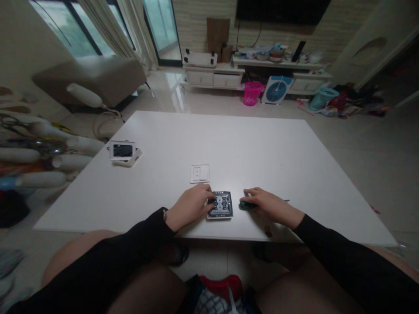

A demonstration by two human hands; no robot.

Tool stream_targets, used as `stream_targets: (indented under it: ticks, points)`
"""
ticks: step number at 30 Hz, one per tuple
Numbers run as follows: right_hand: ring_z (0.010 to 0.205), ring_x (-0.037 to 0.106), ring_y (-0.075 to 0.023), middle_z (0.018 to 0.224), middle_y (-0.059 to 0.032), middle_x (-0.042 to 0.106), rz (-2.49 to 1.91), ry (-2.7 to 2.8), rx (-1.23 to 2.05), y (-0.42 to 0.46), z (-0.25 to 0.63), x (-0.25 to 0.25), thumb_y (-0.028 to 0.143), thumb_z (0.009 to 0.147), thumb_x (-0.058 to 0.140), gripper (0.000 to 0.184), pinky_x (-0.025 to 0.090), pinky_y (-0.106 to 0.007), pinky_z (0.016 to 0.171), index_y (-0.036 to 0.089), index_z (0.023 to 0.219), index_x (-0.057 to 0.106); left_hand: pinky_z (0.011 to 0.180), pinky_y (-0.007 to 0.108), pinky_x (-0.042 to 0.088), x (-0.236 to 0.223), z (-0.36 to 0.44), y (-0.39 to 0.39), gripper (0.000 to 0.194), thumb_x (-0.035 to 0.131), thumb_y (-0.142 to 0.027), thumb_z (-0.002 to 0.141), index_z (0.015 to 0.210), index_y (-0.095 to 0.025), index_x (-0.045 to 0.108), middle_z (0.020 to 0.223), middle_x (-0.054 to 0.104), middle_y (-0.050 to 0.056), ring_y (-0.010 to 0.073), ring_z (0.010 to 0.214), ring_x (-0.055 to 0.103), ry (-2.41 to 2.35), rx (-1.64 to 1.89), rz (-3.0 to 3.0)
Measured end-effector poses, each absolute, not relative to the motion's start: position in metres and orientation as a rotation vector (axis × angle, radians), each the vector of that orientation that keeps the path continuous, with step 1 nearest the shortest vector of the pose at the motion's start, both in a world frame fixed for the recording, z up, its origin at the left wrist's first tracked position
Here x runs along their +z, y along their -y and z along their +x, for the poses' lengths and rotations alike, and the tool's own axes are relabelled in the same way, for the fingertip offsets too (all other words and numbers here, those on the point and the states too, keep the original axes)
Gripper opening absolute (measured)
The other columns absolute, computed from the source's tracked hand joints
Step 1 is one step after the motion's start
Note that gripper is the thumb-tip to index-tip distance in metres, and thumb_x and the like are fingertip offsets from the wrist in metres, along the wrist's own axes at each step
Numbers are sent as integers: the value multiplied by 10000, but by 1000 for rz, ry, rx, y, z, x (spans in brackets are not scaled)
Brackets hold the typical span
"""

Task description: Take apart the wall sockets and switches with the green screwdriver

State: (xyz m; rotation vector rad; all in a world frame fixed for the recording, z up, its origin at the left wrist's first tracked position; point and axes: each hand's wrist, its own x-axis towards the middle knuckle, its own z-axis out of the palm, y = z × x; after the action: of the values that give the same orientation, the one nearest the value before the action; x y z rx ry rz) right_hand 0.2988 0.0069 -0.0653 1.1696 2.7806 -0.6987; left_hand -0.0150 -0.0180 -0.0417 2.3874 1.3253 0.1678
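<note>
Red, the item (222, 285) between the legs, below the near edge of the white surface (262, 152). A small brown spot or piece (267, 231) by that edge, under the right wrist; too blurred to name.

Black-and-grey socket or switch module (222, 206) flat near the edge, between the hands. Left hand (188, 207): thumb and fingers bent onto its left side; cannot tell whether they pinch or merely press. Right hand (266, 204): fingers curled around a green-and-black handle (248, 205), apart from the module; a thin dark shaft shows beyond the knuckles. Probably a screwdriver, its tip turned outward.

Handling, my judgement: brace the module by its rim, fingertips off the central fittings, pressure straight down so it cannot skid. The tool would need turning in the palm before its tip could bear on anything there.

Just beyond the left hand, a white switch-and-socket plate (199, 173), close enough for the knuckles to nudge. Farther left, a dark-windowed white box (122, 150) on a pale piece, out of the way.

Past the surface: pink basket (252, 93), blue-and-white fan (276, 90), cluttered white cabinet (201, 79).
</note>
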Motion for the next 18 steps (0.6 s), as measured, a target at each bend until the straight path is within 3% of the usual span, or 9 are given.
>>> stream_targets:
  ticks: [7,18]
  points:
    - [1184,643,-275,1333,-117,688,1183,-2773,-684,-7,297,-65,-41,880,544,509,524,-439,1018,274,1222,753,826,348,525,-35,-8,19,112,720,-285,959,969,-193,783,1058,700,77,254,1000,662,-1281,-8,2529]
    - [1182,640,-281,1329,-109,693,1186,-2779,-662,-6,297,-65,-46,835,569,536,522,-436,1010,270,1231,744,798,358,527,-34,-4,19,186,675,-328,958,920,-175,772,1022,671,97,261,947,642,-1251,-5,2576]
